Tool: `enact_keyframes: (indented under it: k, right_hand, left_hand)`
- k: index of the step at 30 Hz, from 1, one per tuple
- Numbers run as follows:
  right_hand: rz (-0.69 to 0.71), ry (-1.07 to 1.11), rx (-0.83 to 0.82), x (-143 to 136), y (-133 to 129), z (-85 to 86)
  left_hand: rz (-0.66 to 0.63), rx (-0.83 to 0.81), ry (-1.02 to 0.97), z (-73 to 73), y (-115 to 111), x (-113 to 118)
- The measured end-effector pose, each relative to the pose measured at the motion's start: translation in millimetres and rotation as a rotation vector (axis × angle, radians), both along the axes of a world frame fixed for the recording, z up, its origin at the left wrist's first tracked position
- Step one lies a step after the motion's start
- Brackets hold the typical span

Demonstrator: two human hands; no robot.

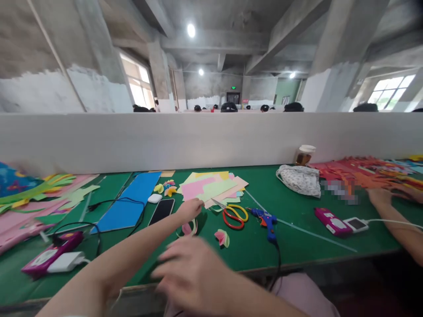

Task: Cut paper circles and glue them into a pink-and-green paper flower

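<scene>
My left hand [191,210] is closed, fingers bent together, at the near edge of a pile of coloured paper sheets [211,186]. Whether something is pinched in it is hidden. Just below it lie a pink paper piece and a pale curved strip [187,229], partly covered. My right hand [193,273] is blurred by motion near the table's front edge, and its fingers are smeared. Right of the pile lie scissors [235,216] with one red and one yellow handle. A folded pink and yellow-green paper piece [222,238] sits between the scissors and my right hand.
A blue glue gun [270,223] trails its cord over the front edge. A phone [161,211], a white case [154,199] and a blue board [132,198] lie left. Magenta power strips [332,221] stand on both sides. At far right are a co-worker's hands [380,198].
</scene>
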State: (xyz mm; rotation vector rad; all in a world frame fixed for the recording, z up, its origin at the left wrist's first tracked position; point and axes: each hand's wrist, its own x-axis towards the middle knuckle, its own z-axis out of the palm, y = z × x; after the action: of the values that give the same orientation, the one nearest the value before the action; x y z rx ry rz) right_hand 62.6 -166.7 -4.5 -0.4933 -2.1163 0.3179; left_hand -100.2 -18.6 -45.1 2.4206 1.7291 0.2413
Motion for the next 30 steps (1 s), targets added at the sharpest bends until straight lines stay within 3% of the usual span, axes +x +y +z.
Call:
enact_keyframes:
  k: [1,2,3,5,7,10,14,18,21,25,28,30]
  right_hand:
    - [-0.079,-0.049,-0.068,14,22,-8.0]
    - [-0.319,-0.191,-0.241,29,44,-16.5]
    - [-0.458,-0.243,-0.332,43,64,-25.3]
    - [-0.581,-0.316,-0.432,65,97,-43.0]
    - [-0.641,-0.414,-0.509,75,118,-58.1]
    - [-0.704,-0.533,-0.576,67,131,-72.1]
    - [-0.773,-0.592,-0.612,52,138,-76.8]
    - [-0.774,-0.557,-0.651,54,141,-76.3]
    - [-0.781,-0.475,-0.691,62,138,-70.1]
    - [-0.806,-0.241,-0.721,76,132,-50.6]
    - [-0.657,0.369,-0.865,87,125,-37.1]
    - [-0.541,0.610,-1.000,91,118,-33.1]
  left_hand:
    - [-0.035,0.020,-0.009,-5.2,-4,-3]
    - [-0.060,0.042,-0.019,-9.5,-9,-5]
    - [-0.074,0.060,-0.029,-12.6,-13,-7]
    - [-0.086,0.091,-0.055,-15.0,-17,-8]
    - [-0.099,0.120,-0.087,-13.6,-15,-5]
    - [-0.165,0.147,-0.121,-11.6,1,9]
    - [-0.273,0.126,-0.156,-21.1,23,31]
    - [-0.283,0.078,-0.271,-37.4,32,38]
    - [-0.227,0.032,-0.420,-41.2,32,30]
    - [-0.063,-0.036,-0.714,-34.8,35,16]
    - [0.062,-0.104,-0.961,-31.6,39,13]
    - [0.117,-0.154,-1.094,-32.1,40,14]
